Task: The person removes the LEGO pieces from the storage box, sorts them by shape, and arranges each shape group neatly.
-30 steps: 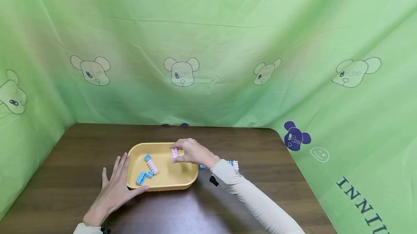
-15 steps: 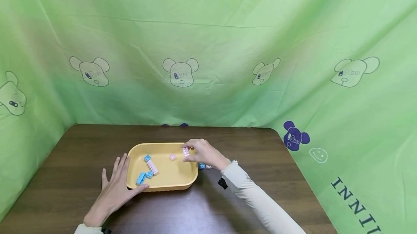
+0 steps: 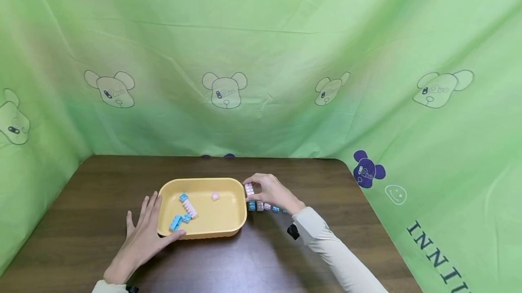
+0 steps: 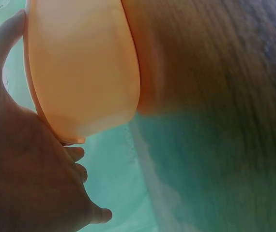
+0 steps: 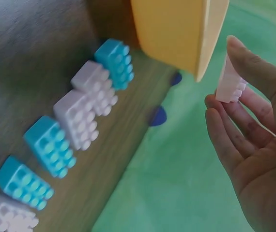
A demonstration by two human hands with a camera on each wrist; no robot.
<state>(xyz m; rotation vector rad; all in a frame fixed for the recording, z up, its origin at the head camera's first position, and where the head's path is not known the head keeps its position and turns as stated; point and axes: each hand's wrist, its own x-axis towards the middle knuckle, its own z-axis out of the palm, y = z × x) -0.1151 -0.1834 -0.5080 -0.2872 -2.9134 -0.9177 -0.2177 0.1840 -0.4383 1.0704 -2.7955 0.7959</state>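
My right hand (image 3: 271, 191) pinches a pink toy building brick (image 5: 229, 84) between thumb and fingers, just past the right end of the yellow tray (image 3: 204, 236). Against the tray's left end my left hand (image 3: 140, 238) lies with straight, spread fingers, the thumb along the near rim. Inside the tray, a long pink brick (image 3: 190, 209) and several blue bricks (image 3: 176, 223) are grouped at the left. A small pink brick (image 3: 215, 196) sits alone farther right. In the left wrist view, fingers and thumb touch the tray wall (image 4: 84, 72).
Right of the tray, a row of blue bricks (image 5: 50, 146) and pink bricks (image 5: 76, 119) stands on the dark wooden table (image 3: 310, 247), partly below my right hand. A green curtain (image 3: 261, 125) with bear drawings hangs behind and at both sides.
My right hand has carried the pink brick rightward, out of the tray and past its rim. The small pink brick has come into view in the tray. My left hand stays put.
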